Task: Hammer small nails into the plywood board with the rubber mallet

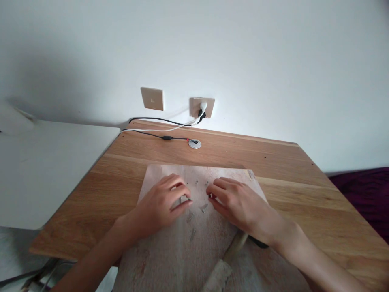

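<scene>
My left hand is over a worn wooden board, its thumb and fingers pinched together. Whatever small thing sits at its fingertips is too small to name. Facing it, my right hand is also pinched, with a tiny dark thing showing at the fingertips. Several small metal bits lie on the board between and behind the hands, one a small grey piece. Below my right hand rests a tool with a wooden shaft and a thicker pale end. A black object is partly hidden under my right wrist.
The board lies on a wooden desk against a white wall. Black and white cables run along the back to a wall socket and a round grommet. A white table adjoins on the left; purple cloth is at right.
</scene>
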Motion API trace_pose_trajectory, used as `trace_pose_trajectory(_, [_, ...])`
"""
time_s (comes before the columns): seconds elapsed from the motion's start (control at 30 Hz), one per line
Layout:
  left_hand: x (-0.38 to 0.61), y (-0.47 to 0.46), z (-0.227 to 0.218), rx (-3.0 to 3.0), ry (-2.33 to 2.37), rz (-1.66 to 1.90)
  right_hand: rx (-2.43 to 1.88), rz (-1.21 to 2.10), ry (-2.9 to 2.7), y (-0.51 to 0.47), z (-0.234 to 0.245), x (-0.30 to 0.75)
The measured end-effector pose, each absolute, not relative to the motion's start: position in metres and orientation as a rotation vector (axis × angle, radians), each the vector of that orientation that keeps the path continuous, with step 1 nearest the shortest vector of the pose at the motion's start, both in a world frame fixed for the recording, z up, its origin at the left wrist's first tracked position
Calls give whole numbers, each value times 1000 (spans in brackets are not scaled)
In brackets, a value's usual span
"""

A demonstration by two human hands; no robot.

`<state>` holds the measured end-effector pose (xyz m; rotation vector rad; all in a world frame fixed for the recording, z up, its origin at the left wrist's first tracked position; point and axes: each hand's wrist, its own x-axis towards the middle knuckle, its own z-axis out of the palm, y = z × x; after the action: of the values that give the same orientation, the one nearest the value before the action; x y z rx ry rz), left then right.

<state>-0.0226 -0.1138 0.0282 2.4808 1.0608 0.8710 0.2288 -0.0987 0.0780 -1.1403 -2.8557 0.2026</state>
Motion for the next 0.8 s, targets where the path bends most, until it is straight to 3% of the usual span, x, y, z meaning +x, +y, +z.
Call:
trace_pose_trajectory(0.37, [-39,-163,23,2443,1000,776,-1021,362,-2876,-105,77,221])
trace_pose_trajectory(0.63, [-24,-111,33,2391,1194,927,-1559,73,-2818,-82,84,218])
trace_pose_trajectory(0.8, [-6,-78,37,2479,1193,715,-1588,-21,-2914,-77,79,212])
